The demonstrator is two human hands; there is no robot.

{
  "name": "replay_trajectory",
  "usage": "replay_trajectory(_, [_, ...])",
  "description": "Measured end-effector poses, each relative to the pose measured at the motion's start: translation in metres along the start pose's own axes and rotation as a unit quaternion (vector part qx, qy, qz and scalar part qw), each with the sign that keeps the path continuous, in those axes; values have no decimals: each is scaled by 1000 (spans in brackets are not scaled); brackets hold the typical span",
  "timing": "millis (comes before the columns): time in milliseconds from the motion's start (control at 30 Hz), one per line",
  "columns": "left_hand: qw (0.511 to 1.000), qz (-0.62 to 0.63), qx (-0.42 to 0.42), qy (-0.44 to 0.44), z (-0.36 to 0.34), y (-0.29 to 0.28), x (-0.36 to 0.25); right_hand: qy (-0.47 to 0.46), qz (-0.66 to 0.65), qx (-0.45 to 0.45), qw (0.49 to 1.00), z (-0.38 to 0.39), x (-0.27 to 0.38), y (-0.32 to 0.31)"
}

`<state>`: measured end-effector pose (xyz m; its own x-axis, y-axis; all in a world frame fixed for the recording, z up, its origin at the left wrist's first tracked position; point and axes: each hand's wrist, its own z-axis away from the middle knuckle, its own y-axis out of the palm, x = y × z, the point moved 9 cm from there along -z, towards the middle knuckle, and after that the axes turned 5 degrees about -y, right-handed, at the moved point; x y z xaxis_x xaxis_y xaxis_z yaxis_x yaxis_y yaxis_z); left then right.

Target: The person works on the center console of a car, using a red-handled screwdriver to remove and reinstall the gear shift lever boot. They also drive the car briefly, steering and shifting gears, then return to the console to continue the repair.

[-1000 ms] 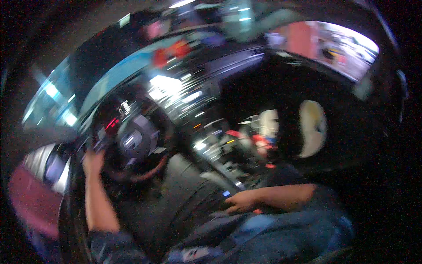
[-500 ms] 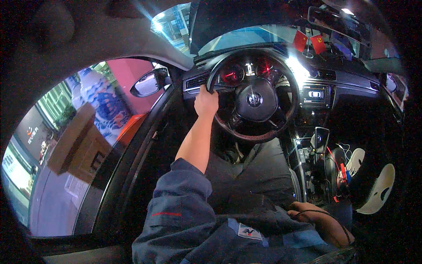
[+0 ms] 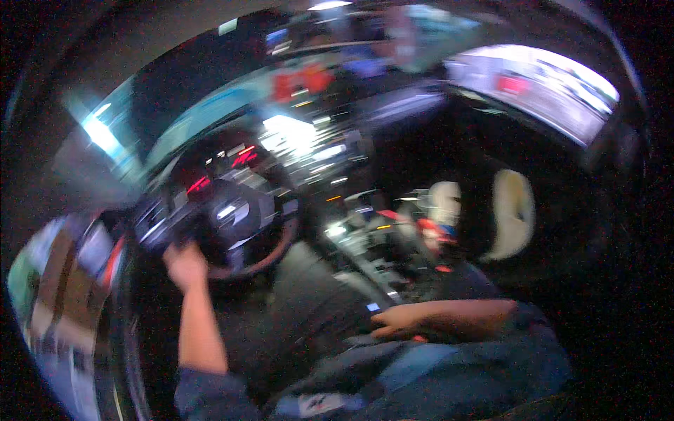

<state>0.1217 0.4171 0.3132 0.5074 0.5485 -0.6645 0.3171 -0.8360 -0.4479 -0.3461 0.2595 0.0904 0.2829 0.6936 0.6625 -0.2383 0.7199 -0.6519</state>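
My left hand [image 3: 186, 266] is closed round the left side of a dark steering wheel [image 3: 270, 256], my forearm reaching up from a rolled dark blue sleeve. Low over my lap lies my right hand [image 3: 397, 321], next to my waist and the near end of the centre console [image 3: 361, 263]. Motion smears its fingers, so I cannot make out whether they hold anything. Behind the wheel, the instrument dials [image 3: 200, 184] glow red.
Right of the console lie red and white cables [image 3: 432, 231] and two pale, slipper-like shapes, the larger one [image 3: 511, 214] farther right. Small red flags [image 3: 302, 81] stand on the dashboard. Side windows [image 3: 547, 84] show blurred surroundings.
My view has swung to the right, shifting the wheel leftward and bringing the right side window in. My left hand stays on the wheel; my right hand remains low near my waist.
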Motion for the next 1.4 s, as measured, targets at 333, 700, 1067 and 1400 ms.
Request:
replay_trajectory(333, [958, 192, 14, -211, 83, 66, 53, -6, -5, 8, 1000, -4, 1, -5])
replay_trajectory(700, [978, 93, 15, -184, 79, 41, 50, 104, 9, -9, 995, 14, 13, -5])
replay_trajectory(1067, [979, 76, 141, -124, 6, -22, 25, 22, 156, -51, 986, -10, 55, -66])
replay_trajectory(1400, [980, 33, 176, -91, 24, -44, 21, -292, 281, -492, 770, -122, 289, -322])
